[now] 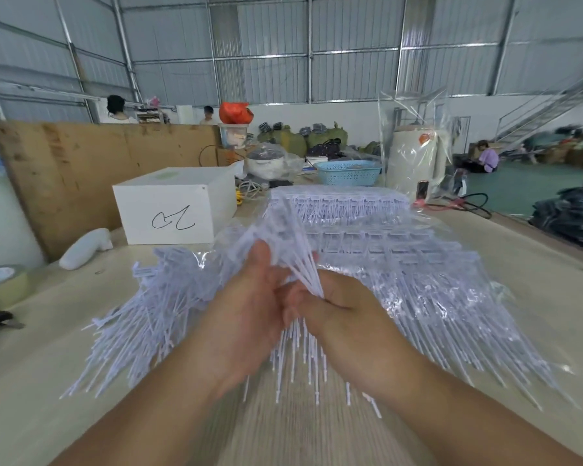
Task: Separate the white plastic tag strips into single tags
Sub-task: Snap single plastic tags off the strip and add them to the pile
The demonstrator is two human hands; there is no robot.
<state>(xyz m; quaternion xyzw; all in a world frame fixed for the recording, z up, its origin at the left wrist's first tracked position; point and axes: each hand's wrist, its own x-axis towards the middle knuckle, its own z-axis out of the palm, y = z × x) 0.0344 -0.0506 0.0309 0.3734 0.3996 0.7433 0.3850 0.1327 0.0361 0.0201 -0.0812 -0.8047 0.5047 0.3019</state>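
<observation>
head view: a metal-walled hall [283, 45] with a green floor [519, 186] rises behind the pale surface [31, 364]. on it lie a plywood board [81, 163], stacked tag strips [367, 237], loose single tags [142, 314] at left and a white box [175, 203]. the left hand [249, 307] and right hand [344, 314], close together, pinch one tag strip [290, 250] above the surface.

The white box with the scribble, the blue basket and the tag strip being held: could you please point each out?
white box [169, 210]: head view, front face above the scribble.
blue basket [347, 174]: head view, perforated front wall.
tag strip [283, 237]: head view, fanned stems above the fingers.
</observation>
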